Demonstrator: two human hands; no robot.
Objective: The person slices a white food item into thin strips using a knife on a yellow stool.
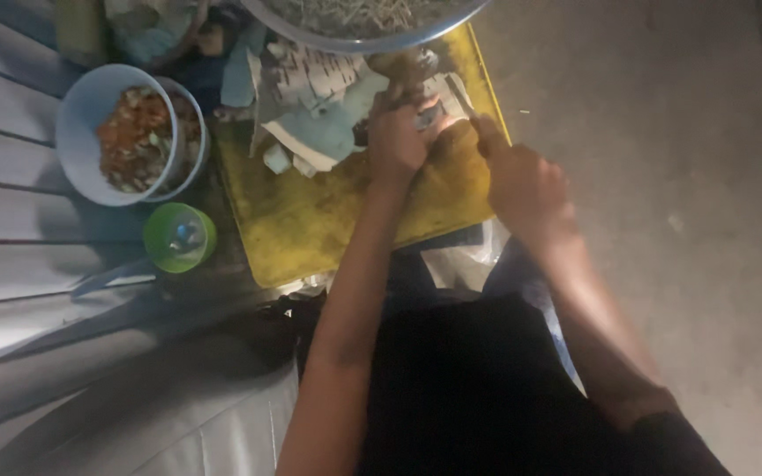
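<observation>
While the left hand [396,141] presses down on a small piece of food [451,132] near the far right corner of the yellow cutting board [310,229], the right hand [522,181] holds a knife [460,97] by its handle, fingers wrapped tight round it, with the blade reaching across to the food. The left fingers look curled over the piece, most likely to keep it from sliding under the blade; the picture is dim and blurred there, so what kind of food it is cannot be told. Both hands work at the board's far right corner, which leaves its near half bare.

Along the far edge of the board, just left of the hands, lies a heap of pale and bluish scraps [310,115], pushed aside so that they stay off the cutting spot. A wide metal bowl [363,40] overhangs the far edge of the board, close enough to be reached from the hands. Off the left edge of the board stand two light blue bowls [90,115], one nested in the other, the upper one filled with a chopped red and green mix [134,137]. Nearer, by the board's near left corner, sits a small green cup [178,236]. The board rests on a grey floor [663,220], and the person sits at its near edge, with a crumpled bit of clear plastic [460,260] tucked by that edge.
</observation>
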